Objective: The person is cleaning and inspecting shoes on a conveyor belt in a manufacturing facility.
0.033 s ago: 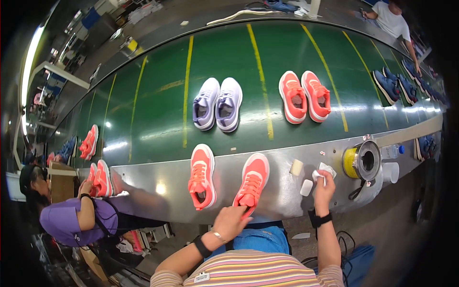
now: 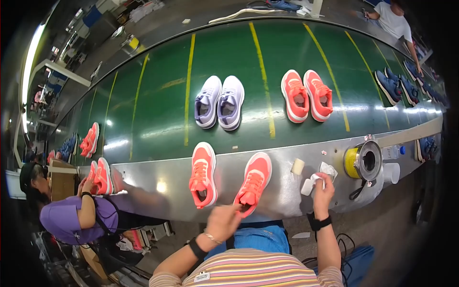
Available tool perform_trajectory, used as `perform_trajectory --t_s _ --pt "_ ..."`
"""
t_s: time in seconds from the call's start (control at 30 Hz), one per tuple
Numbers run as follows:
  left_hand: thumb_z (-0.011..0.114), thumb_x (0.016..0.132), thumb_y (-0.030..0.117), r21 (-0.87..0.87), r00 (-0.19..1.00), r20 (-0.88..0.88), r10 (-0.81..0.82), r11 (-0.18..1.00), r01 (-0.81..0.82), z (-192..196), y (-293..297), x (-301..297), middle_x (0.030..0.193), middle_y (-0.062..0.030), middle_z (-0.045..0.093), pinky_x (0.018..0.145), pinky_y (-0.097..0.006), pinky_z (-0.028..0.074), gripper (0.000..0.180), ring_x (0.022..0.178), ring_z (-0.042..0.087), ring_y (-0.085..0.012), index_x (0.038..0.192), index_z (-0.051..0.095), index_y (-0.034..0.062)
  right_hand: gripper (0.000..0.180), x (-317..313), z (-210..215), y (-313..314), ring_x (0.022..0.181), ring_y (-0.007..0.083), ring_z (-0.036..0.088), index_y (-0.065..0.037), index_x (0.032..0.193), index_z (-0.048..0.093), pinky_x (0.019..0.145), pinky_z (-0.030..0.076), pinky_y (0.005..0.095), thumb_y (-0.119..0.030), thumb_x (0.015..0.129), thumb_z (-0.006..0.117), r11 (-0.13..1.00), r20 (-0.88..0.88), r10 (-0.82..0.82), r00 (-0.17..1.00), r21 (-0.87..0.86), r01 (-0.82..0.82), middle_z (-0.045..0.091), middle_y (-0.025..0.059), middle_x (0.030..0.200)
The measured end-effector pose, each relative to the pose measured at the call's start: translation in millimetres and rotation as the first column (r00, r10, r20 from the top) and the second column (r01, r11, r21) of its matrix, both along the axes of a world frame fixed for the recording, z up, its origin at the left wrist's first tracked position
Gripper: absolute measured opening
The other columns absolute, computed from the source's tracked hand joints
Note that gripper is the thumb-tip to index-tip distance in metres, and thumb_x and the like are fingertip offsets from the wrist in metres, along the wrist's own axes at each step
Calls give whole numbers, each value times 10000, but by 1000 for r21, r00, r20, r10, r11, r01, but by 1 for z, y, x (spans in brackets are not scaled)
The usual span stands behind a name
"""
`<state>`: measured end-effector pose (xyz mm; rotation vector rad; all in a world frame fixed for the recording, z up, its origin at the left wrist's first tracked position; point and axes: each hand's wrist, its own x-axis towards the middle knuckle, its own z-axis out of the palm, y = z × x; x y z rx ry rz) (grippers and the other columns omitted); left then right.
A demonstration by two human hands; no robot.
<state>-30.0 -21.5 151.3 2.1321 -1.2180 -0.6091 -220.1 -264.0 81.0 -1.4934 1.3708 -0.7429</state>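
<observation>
A coral sneaker [image 2: 253, 178] lies tilted on the metal ledge in front of me, its heel toward me. My left hand [image 2: 224, 223] is at that heel, its fingertips by the collar and blurred, so I cannot make out whether they grip it. The other coral sneaker [image 2: 203, 174] of the same look stands just left of it. My right hand [image 2: 323, 192] is closed, with a small crumpled white cloth [image 2: 316, 177] pinched in its fingers. Beside that hand lie a white block [image 2: 307, 187], a cream block [image 2: 297, 166] and a crumpled white piece [image 2: 328, 168].
Beyond the metal ledge [image 2: 143, 184], a green conveyor belt [image 2: 158, 110] carries lilac sneakers [image 2: 229, 103], coral sneakers [image 2: 295, 95] and navy shoes [image 2: 389, 87]. A yellow-banded tin [image 2: 353, 162] and a clear bottle [image 2: 391, 152] stand at right. A co-worker in purple [image 2: 79, 220] handles coral shoes at left.
My left hand has drawn slightly back and left at the sneaker's heel. The right hand has shifted a little, its white cloth now close to the white block.
</observation>
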Motion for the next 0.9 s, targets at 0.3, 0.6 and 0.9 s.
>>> perform_trajectory --t_s 0.3,0.6,0.9 --pt "548 696 32 298 635 -608 477 878 -374 -107 78 119 988 -98 543 777 -311 448 443 862 556 -215 1126 453 -9 483 74 8 142 891 285 483 8 949 466 781 402 346 -234 640 748 896 -101 426 899 186 -404 481 181 934" --pt "503 823 411 379 -93 -924 371 858 -347 -46 56 148 1196 -99 500 888 -509 396 489 1037 523 -263 1221 435 136 329 99 18 104 817 182 572 38 1000 444 694 483 277 -5 710 594 748 357 -6 934 622 -233 542 136 927" --pt "496 822 403 411 -190 -911 367 848 -335 1 35 149 1101 -50 548 797 -407 432 410 966 538 -217 1152 476 162 273 118 49 105 774 159 593 18 1024 486 679 495 280 20 754 525 742 472 -123 873 628 -235 575 105 899"
